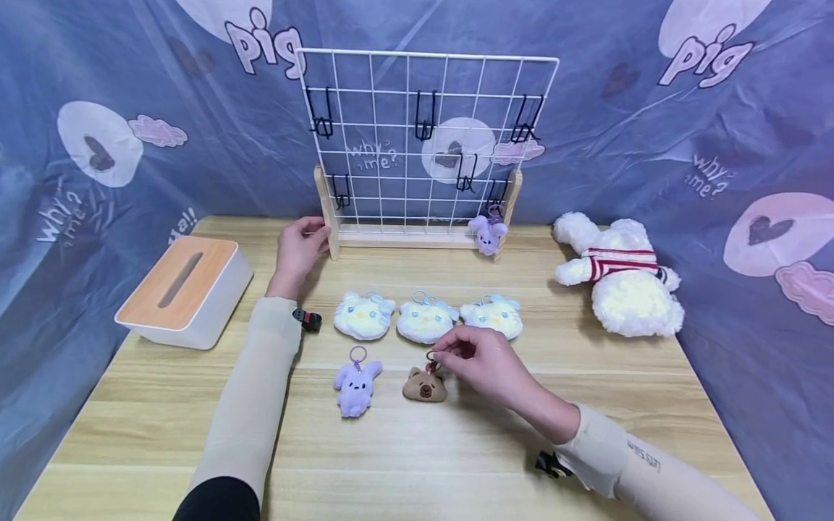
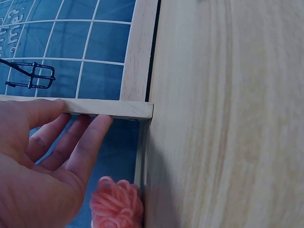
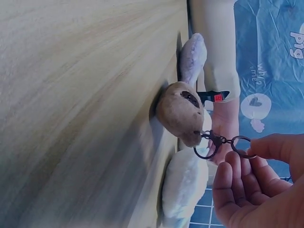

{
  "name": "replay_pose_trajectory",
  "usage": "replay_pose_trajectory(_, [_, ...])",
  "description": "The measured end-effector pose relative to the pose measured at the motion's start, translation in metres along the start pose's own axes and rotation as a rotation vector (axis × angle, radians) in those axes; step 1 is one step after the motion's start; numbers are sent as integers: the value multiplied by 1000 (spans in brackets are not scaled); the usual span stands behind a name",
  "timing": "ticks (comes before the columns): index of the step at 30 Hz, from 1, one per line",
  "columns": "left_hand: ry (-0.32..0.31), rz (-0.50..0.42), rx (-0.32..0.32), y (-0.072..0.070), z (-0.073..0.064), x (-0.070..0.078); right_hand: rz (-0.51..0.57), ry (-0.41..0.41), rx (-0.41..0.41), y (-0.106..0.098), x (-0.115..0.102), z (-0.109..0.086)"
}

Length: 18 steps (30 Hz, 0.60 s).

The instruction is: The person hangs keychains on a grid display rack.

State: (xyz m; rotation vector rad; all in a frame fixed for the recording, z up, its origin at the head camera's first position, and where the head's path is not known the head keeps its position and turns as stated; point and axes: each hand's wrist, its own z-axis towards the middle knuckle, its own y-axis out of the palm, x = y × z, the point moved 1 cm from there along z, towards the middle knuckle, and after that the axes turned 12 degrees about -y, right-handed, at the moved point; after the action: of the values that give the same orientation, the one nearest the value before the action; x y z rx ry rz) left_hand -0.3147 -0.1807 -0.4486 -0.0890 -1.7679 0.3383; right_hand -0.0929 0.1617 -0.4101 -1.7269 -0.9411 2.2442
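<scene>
My right hand pinches the dark key ring of a brown animal-head plush keychain between thumb and forefinger; the plush hangs from its clasp close over the table. At the left end of a white wire grid rack, my left hand grips the wooden side post with thumb and fingertips. Left of the brown head lies a purple bunny plush keychain. Three white cat-head plush keychains lie in a row behind it. Another purple bunny keychain hangs at the rack's lower right.
Several black hooks are clipped on the grid. To the left stands a white tissue box with a wooden lid. A white fluffy toy in a striped top lies at the right. Behind the post shows a pink yarn bundle.
</scene>
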Motion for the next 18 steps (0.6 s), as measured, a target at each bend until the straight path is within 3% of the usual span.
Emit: replay_pose_trajectory(18, [7, 18, 5, 0, 0, 0, -8, -27, 42, -5, -7, 0])
